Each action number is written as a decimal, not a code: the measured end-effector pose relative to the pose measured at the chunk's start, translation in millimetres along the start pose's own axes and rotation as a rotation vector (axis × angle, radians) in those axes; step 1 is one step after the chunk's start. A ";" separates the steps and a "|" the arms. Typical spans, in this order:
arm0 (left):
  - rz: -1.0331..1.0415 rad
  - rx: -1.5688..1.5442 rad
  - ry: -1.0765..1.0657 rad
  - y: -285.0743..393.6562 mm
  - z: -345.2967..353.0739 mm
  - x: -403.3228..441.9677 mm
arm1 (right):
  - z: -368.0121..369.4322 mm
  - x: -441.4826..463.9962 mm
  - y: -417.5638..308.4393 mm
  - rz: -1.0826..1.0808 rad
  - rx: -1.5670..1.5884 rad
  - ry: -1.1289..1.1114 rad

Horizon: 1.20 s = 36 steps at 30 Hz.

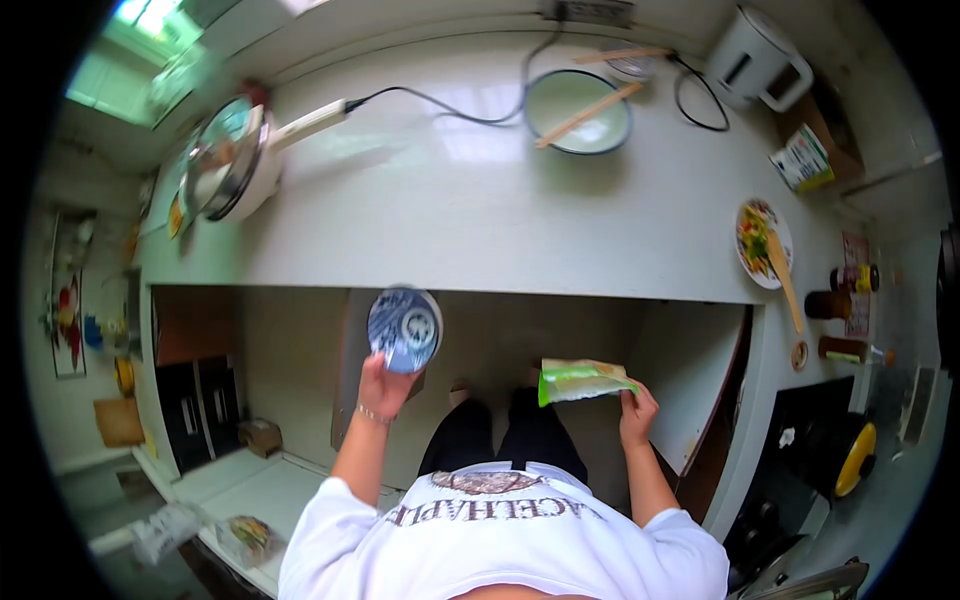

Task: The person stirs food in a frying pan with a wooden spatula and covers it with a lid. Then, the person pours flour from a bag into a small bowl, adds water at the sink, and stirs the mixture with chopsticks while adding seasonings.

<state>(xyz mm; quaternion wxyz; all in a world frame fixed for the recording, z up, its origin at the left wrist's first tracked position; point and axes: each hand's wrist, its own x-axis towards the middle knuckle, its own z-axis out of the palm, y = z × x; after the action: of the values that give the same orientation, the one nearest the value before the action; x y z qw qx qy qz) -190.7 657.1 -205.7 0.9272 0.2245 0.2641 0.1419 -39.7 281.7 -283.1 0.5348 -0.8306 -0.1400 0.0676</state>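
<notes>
My left hand (388, 385) grips a blue-and-white patterned bowl (392, 318) by its lower edge. The bowl is held in front of the counter's near edge, and a round ring shows on the side facing me. To the right, my right hand (638, 412) pinches the end of a green-and-white packet (585, 382), which lies lengthwise in the air and points left. Both hands are apart, over the open space below the counter. What the packet contains is hidden.
On the white counter (420, 230) stand an electric pot (262, 175) with a corded handle, a large bowl (560, 105) with chopsticks across it, and a kettle (745, 60). At right are a plate of food (748, 262), several jars and a stove (800, 420). A cabinet door (690, 350) hangs open.
</notes>
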 end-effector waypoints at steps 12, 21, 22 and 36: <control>0.050 -0.116 0.124 137.3 -67.1 102.2 | 81.4 -51.4 -218.9 -0.093 0.184 0.023; -0.040 -0.140 0.174 137.8 -80.3 155.5 | 125.1 -67.0 -268.4 -0.008 0.251 0.155; -0.038 -0.127 0.167 136.8 -82.1 158.0 | 127.0 -66.4 -271.9 -0.014 0.256 0.144; -0.045 -0.084 0.080 136.6 -90.3 157.5 | 143.6 -48.4 -289.9 -0.006 0.163 0.065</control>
<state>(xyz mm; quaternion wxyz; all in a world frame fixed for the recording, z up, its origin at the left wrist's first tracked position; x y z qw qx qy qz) -131.2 865.3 -274.3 0.9275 0.1736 0.2997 0.1407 -169.8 504.5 -82.1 0.6052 -0.7855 -0.1193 0.0502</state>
